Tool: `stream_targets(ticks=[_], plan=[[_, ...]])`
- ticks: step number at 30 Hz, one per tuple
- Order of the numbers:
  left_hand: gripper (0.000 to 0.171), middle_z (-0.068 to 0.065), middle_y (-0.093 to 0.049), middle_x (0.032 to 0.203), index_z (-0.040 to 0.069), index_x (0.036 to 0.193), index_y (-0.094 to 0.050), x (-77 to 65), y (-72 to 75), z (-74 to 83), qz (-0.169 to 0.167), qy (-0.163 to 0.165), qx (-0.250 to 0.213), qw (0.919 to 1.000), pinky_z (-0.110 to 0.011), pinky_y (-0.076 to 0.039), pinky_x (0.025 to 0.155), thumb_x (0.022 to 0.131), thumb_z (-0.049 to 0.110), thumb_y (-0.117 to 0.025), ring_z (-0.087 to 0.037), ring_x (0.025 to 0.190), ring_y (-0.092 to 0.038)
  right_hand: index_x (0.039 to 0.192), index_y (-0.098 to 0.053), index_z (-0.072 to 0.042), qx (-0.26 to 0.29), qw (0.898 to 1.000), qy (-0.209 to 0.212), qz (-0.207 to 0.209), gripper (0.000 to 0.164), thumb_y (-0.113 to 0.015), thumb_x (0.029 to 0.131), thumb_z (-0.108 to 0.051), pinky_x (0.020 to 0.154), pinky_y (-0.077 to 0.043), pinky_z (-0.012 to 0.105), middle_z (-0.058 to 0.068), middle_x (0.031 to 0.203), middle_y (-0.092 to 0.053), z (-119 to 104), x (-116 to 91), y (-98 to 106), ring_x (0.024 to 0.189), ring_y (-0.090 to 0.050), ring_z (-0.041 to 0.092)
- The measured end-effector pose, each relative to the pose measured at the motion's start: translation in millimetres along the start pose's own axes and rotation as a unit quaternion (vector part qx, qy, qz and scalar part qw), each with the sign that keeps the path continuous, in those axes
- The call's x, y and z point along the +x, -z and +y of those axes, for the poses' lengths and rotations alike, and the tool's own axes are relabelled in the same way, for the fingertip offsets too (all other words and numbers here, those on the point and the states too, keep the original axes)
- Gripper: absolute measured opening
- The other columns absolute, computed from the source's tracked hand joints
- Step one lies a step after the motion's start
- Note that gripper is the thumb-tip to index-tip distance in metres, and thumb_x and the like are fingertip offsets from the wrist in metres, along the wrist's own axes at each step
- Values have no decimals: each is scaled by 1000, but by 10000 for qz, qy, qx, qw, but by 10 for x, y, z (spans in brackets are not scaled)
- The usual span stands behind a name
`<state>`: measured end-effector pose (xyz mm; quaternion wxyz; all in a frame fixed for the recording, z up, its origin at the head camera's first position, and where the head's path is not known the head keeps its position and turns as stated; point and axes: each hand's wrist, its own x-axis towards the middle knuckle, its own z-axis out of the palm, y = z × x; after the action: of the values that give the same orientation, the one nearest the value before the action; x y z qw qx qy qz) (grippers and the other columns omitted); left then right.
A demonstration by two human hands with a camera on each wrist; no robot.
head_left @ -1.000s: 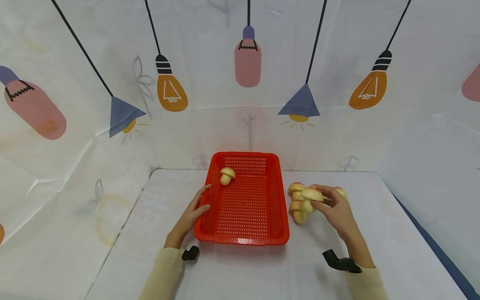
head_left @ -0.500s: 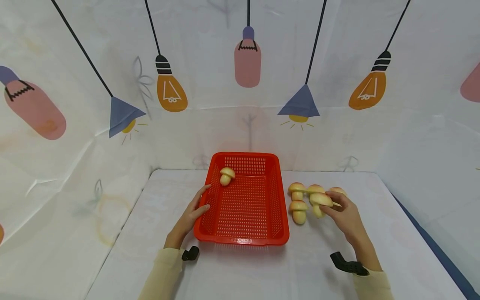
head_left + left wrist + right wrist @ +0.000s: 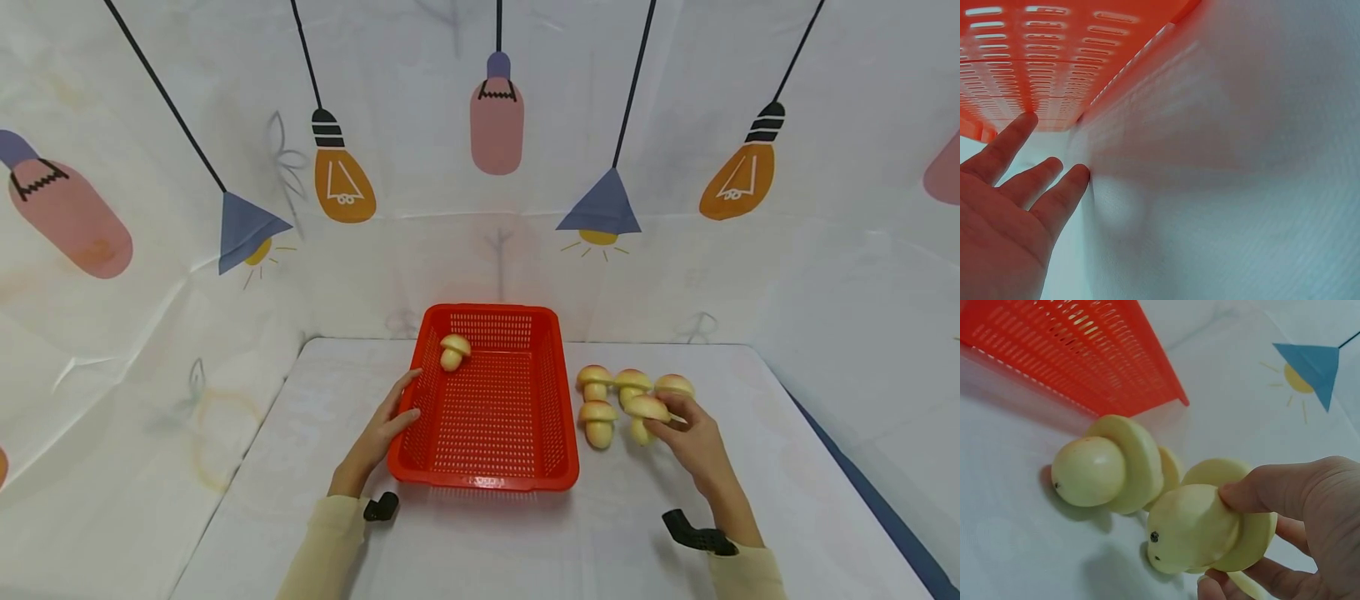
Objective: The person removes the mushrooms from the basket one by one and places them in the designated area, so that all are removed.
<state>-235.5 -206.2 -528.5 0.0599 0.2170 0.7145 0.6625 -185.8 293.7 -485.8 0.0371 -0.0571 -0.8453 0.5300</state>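
A mushroom (image 3: 647, 407) with a pale yellow, orange-tinged cap is pinched between the thumb and fingers of my right hand (image 3: 693, 437). In the right wrist view the held mushroom (image 3: 1194, 528) points its rounded stem toward the camera, close over the table. Several like it lie around: one mushroom (image 3: 597, 425) nearest the basket, another mushroom (image 3: 594, 377) behind it, and a further mushroom (image 3: 675, 384) beside my right fingers. My left hand (image 3: 382, 425) rests against the left side of a red plastic basket (image 3: 570, 467), its visible fingers straight along the wall in the left wrist view.
Inside the basket, toward its far left corner, lies a single mushroom (image 3: 453, 352). A white cloth (image 3: 495, 550) covers the table. Behind it stands a white backdrop (image 3: 435, 258) printed with lamps and bulbs.
My right hand has moved right and toward the table with the mushroom, away from the mushrooms by the basket. My left hand and the basket have stayed put.
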Motion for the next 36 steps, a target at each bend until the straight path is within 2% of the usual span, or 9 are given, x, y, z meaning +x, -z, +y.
stream_targets(ticks=[11,19,23,27,31,36], plan=[[67,-31,-36,156,16,164,-21,2,4,-13,65,58,122,9999,-42,-54,97,104,17,-52,-52,129,-48,148,-47,0,-110,9995,-233,-190,65,-75,96,-27,77,-51,15,26,147,-50,127,7,-30,92,-54,-16],[68,-29,-33,158,15,164,-20,-3,6,1,11,33,41,10000,-40,-54,97,104,17,-51,-52,130,-46,147,-49,-1,-211,9992,-246,-223,64,-76,95,-25,76,-52,17,28,146,-51,246,46,-65,94,-55,-11],[68,-31,-34,156,14,164,-19,-3,6,8,-1,2,-6,10000,-42,-54,96,104,16,-51,-52,129,-47,145,-50,-1,-269,9991,-232,-212,62,-76,94,-23,76,-52,18,28,145,-52,278,60,-81,100,-60,-2],[68,-31,-35,156,14,164,-20,-6,6,16,14,11,22,10000,-43,-54,97,104,16,-51,-52,130,-47,144,-51,0,-368,9988,-251,-227,61,-76,94,-23,76,-52,18,29,145,-52,288,57,-100,112,-65,18],[68,-28,-35,157,16,164,-20,-4,5,18,32,70,80,9999,-41,-53,98,104,17,-51,-50,131,-47,145,-50,-1,-384,9985,-311,-245,61,-76,95,-24,76,-52,18,29,146,-51,284,56,-110,122,-63,35],[68,-30,-36,155,13,164,-20,2,4,11,28,70,118,9999,-41,-53,98,104,16,-50,-51,130,-47,146,-50,-1,-370,9986,-286,-256,61,-75,95,-23,76,-52,18,30,147,-51,281,62,-114,126,-59,43]])
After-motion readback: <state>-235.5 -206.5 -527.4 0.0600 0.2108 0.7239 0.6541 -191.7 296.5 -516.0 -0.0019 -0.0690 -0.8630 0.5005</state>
